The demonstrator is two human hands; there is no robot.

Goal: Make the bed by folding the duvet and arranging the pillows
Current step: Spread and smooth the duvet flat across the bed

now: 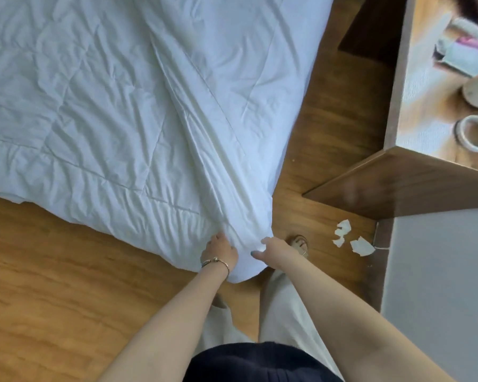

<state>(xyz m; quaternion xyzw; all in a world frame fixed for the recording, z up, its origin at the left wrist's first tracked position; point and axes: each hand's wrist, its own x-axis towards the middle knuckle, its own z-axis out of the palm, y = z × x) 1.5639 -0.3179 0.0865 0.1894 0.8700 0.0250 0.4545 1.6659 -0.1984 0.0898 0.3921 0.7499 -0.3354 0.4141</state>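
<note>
At the bed's near corner I see the white quilted duvet (116, 106), creased and stitched in squares, draping over the edge onto the wooden floor (53, 271); its upper part is cut off by the frame. My left hand (220, 252) pinches the bunched corner, fingertips buried in fabric. My right hand (272, 250) touches the same corner, but I cannot tell whether its fingers grip. 3 torn paper scraps (342, 232) lie near a wooden desk (425, 106), whose blurred clutter includes a tape roll (473, 133).
</note>
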